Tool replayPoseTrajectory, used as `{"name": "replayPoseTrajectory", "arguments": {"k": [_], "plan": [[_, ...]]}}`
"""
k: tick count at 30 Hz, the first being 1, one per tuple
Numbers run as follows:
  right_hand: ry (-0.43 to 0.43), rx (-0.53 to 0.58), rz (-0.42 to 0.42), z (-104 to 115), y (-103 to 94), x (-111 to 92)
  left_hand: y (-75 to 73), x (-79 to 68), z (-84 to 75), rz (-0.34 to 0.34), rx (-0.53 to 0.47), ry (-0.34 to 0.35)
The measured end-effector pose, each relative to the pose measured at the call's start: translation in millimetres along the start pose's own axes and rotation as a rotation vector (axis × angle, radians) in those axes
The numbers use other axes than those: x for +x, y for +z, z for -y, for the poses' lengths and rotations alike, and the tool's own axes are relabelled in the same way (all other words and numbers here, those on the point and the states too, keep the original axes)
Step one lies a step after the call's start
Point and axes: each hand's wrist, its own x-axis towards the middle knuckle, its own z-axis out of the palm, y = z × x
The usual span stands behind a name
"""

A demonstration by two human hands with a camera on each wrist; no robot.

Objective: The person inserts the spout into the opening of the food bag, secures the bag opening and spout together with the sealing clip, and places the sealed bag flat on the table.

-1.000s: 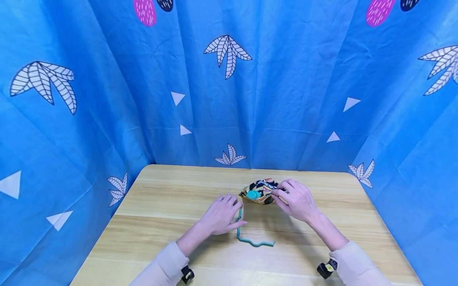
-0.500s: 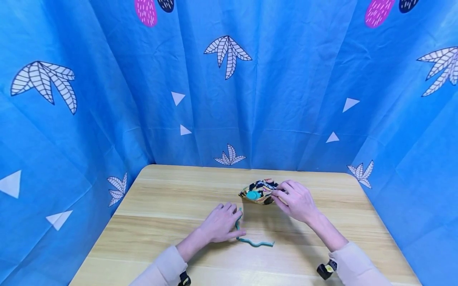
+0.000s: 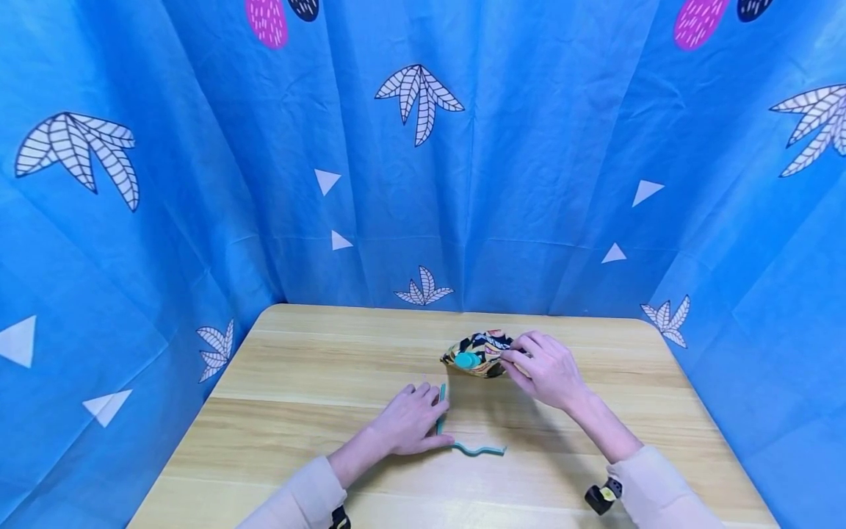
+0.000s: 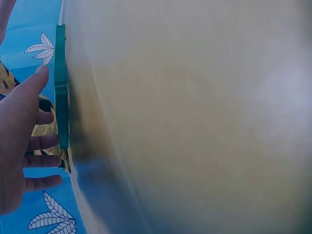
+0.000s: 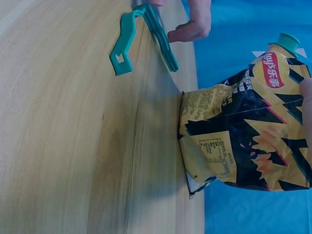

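Observation:
A black and gold Lay's chip bag (image 5: 243, 122) with a green cap (image 3: 467, 360) stands on the wooden table. My right hand (image 3: 543, 367) pinches its upper part; in the right wrist view only a bit of that hand shows at the edge. In front of the bag lies a green hinged bag clip (image 5: 127, 39), spread into an angle. My left hand (image 3: 413, 422) is beside the clip, its fingers along one arm and its thumb near the hinge. In the left wrist view these fingers (image 4: 44, 141) look extended, apart from one another; whether they touch the clip is unclear.
The light wooden table (image 3: 277, 441) reaches back to a blue patterned curtain (image 3: 529, 184), which surrounds it on the far side and both flanks. Black wrist cameras (image 3: 600, 499) sit under the sleeves.
My left hand has slid down along the clip, toward me, from its far end to near the hinge. The right hand and the chip bag have stayed in place.

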Motion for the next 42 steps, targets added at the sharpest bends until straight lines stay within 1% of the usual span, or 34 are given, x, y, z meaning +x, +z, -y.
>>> {"name": "replayPoseTrajectory", "arguments": {"k": [6, 15, 21, 28, 34, 42], "plan": [[0.001, -0.001, 0.0, 0.2, 0.0, 0.8, 4.2, -2.8, -2.3, -0.002, 0.002, -0.003], [0.001, -0.003, -0.002, -0.1, 1.0, 0.5, 6.5, -5.2, -4.0, -0.011, 0.002, 0.002], [-0.003, -0.007, 0.001, -0.4, 1.5, -1.0, 8.9, -6.8, -4.0, -0.021, 0.029, 0.015], [-0.004, -0.003, -0.001, -0.3, 1.3, -0.2, 7.8, -7.7, -4.7, -0.041, 0.039, 0.019], [-0.002, -0.003, -0.003, 0.3, 0.8, 0.2, 6.5, -8.2, -4.4, -0.032, 0.046, 0.014], [0.004, -0.008, 0.004, 0.6, 0.7, -0.2, 6.6, -9.4, -2.5, -0.033, 0.029, 0.006]]}}
